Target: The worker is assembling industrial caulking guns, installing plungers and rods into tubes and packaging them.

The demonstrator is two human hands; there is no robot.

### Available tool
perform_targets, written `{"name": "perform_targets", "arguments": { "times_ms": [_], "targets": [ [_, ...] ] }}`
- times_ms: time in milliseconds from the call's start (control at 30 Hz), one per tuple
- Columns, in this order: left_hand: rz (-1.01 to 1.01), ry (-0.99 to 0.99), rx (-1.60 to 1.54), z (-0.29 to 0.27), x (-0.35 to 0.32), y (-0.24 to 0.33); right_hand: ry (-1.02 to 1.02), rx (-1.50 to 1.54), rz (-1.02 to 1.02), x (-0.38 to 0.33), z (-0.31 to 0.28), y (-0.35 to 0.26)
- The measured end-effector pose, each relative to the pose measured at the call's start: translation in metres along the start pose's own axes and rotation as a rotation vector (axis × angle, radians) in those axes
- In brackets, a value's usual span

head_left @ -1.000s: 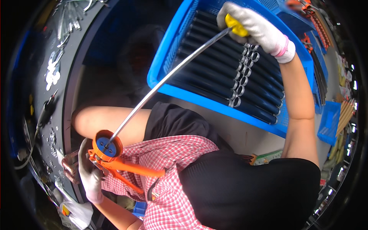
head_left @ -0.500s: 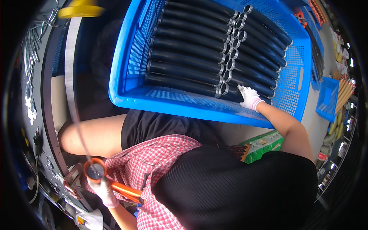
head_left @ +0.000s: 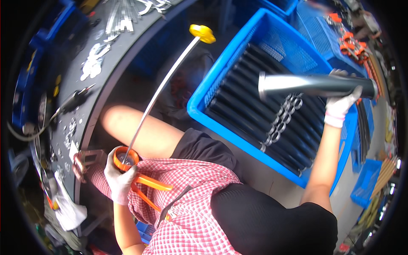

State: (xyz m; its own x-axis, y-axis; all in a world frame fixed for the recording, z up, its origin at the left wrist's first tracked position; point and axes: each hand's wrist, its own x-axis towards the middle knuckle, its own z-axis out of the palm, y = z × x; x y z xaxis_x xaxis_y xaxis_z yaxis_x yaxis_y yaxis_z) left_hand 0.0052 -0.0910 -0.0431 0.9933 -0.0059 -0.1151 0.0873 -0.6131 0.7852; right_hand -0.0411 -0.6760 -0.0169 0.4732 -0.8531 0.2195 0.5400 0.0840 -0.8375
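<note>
Beside the blue plastic crate [head_left: 212, 91], packed with rows of dark ribbed tubes [head_left: 250, 108] and ring-ended fittings, a dark curved counter [head_left: 106, 63] strewn with small metal parts. Above that crate, a smooth grey cylindrical tube [head_left: 314, 84] with a flared end, clasped near its far end by the gloved right hand [head_left: 342, 104], arm stretched out. Left of the crate at the lap, gloved left hand [head_left: 119, 176] wrapped tight round the orange frame [head_left: 140, 180] of a caulking gun, its thin steel rod [head_left: 163, 87] slanting up to a yellow knob [head_left: 202, 33].

Left hand [head_left: 120, 178] in a white glove, low by the lap, fingers closed tight, right hand [head_left: 342, 104] gloved too, arm stretched far out, fingers wrapped shut
</note>
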Motion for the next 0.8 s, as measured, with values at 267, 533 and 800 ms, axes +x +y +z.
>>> {"name": "perform_targets", "arguments": {
  "times_ms": [267,533,800],
  "targets": [
    [0.151,0.053,-0.087,-0.022,-0.023,0.0,-0.176,0.473,0.24,0.046,0.143,0.061],
    [0.399,0.07,-0.025,-0.049,-0.017,-0.008,-0.309,0.459,0.283,0.092,0.21,0.058],
    [0.367,0.022,-0.106,-0.024,-0.016,0.012,-0.773,0.736,0.414,-0.084,0.288,0.043]
  ]
}}
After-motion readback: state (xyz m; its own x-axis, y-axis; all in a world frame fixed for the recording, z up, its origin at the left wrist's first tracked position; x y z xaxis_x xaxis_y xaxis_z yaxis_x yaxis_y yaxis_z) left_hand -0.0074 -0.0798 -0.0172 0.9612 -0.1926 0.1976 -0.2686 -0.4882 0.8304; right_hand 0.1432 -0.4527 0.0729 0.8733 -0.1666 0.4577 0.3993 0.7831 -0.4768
